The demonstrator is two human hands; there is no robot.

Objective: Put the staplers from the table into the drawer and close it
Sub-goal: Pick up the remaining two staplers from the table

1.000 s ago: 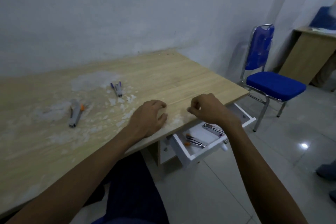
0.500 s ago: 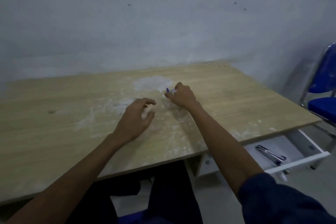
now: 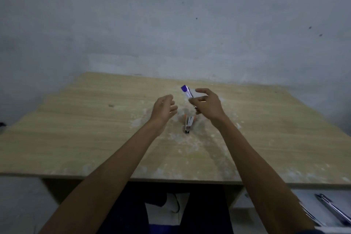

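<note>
My right hand (image 3: 206,105) holds a small stapler with a purple end (image 3: 186,91) lifted above the wooden table (image 3: 76,129). A second stapler with orange parts (image 3: 188,125) lies flat on the table just below and between my hands. My left hand (image 3: 164,109) hovers beside it, fingers apart, holding nothing. The white drawer (image 3: 303,213) stands pulled out at the lower right, under the table edge, with two metal staplers (image 3: 331,210) lying inside.
A grey wall rises right behind the table. White powdery patches (image 3: 190,144) mark the tabletop around the staplers. My lap and dark trousers (image 3: 167,213) show below the table's front edge.
My right hand has picked the purple stapler up off the table. My left hand has moved toward the orange stapler. My view has swung left, so the drawer sits at the frame's corner.
</note>
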